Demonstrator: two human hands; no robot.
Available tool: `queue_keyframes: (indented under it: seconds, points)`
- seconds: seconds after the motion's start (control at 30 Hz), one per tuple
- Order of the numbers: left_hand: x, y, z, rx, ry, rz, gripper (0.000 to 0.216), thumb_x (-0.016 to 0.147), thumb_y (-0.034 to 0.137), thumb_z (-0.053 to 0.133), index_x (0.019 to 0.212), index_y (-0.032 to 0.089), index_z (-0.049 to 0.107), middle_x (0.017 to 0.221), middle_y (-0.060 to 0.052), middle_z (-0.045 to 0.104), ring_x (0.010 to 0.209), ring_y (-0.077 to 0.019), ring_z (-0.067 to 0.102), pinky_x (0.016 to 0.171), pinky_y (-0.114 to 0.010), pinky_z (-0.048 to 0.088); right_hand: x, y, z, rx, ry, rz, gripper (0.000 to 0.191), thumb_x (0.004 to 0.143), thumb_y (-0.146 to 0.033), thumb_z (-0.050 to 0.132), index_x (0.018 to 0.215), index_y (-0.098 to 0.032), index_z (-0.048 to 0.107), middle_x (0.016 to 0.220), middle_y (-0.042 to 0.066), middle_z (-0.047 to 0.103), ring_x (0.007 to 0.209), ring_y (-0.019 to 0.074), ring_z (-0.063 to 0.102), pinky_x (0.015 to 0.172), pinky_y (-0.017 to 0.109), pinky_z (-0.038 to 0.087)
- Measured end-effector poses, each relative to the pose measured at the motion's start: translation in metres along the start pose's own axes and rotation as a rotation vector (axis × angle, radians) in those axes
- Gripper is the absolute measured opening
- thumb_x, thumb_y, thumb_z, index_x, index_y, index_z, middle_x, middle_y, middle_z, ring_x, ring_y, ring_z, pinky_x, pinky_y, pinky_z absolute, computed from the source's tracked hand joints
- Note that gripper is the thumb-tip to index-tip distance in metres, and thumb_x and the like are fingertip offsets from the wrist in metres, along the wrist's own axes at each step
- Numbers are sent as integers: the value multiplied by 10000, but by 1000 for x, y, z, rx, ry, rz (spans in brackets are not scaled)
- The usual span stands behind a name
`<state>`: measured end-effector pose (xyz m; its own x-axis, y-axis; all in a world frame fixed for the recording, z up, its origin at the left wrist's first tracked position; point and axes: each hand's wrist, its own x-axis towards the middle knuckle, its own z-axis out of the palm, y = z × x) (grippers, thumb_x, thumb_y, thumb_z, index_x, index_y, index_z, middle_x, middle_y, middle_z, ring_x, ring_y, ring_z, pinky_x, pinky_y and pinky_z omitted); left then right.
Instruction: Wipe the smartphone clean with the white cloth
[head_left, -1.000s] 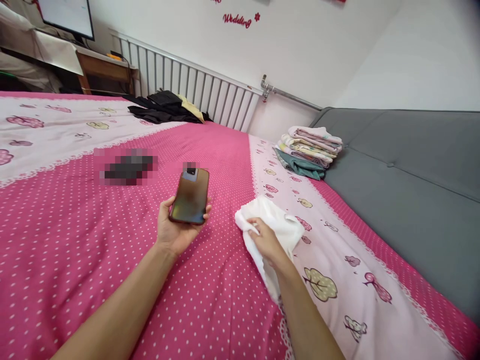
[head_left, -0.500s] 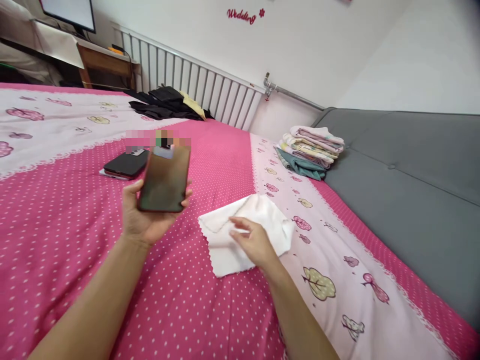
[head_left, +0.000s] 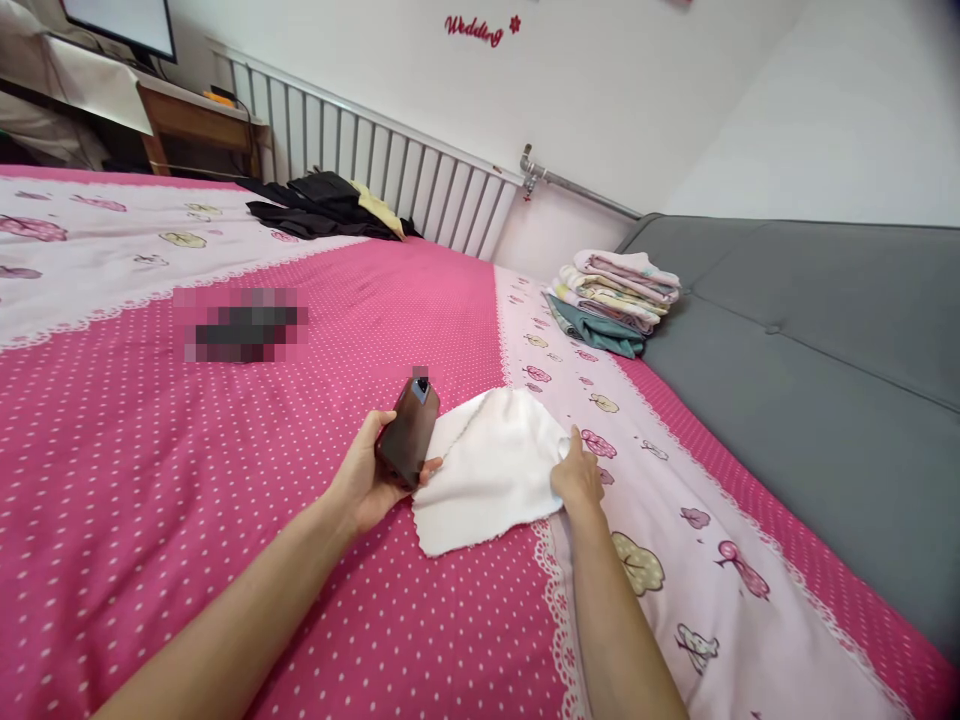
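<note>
My left hand (head_left: 371, 475) is closed around a smartphone (head_left: 409, 432) with a brownish, reflective back and a camera block at its top corner. The phone is tilted, and its right side overlaps the left edge of a white cloth (head_left: 491, 470) in view. That cloth lies spread on the bed, its left rim zigzag-cut and a fold line near its upper left. At the cloth's right edge, my right hand (head_left: 579, 478) has its fingers closed on the fabric; the fingertips are partly hidden.
A pink dotted bedspread (head_left: 315, 600) covers the bed. Left of the phone lies a dark, pixelated object (head_left: 244, 330). Folded fabrics (head_left: 619, 290) are stacked by the grey headboard (head_left: 810, 380). Black clothes (head_left: 322, 205) lie near the white railing (head_left: 360, 125); a desk with a monitor (head_left: 124, 25) stands beyond.
My left hand has brought the phone right and down, turning it, to the cloth's left edge. My right hand has moved from above the cloth's middle to its right edge and closed there.
</note>
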<state>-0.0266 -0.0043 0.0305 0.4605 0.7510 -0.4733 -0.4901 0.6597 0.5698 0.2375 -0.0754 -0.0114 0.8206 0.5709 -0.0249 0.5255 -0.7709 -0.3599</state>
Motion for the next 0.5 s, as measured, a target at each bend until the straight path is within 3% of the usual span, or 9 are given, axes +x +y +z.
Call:
queue_keyframes:
  seconds: [0.2, 0.37, 0.5]
  points:
    - [14, 14, -11, 86, -121, 25, 291, 811, 272, 500, 1054, 128, 573, 979, -142, 663, 677, -313, 668, 394, -317, 486, -4, -1, -6, -32, -27, -83, 594, 804, -224, 500, 1388, -296, 425, 1229, 170, 473, 1042, 306, 574, 851, 450, 423]
    - [10, 49, -26, 28, -66, 150, 289, 797, 260, 475, 1040, 151, 587, 1004, -137, 664, 762, -348, 670, 406, -318, 492, -22, -14, -24, -204, -143, -147, 644, 820, -201, 483, 1438, -277, 316, 1265, 177, 483, 1056, 290, 573, 832, 408, 419]
    - [7, 75, -40, 3, 15, 243, 314, 792, 301, 469, 1055, 184, 596, 1087, -133, 641, 863, -362, 657, 428, -301, 496, -49, -27, -41, -344, -320, -361, 536, 803, -87, 411, 1303, -263, 490, 1176, 121, 580, 1065, 251, 569, 787, 316, 407]
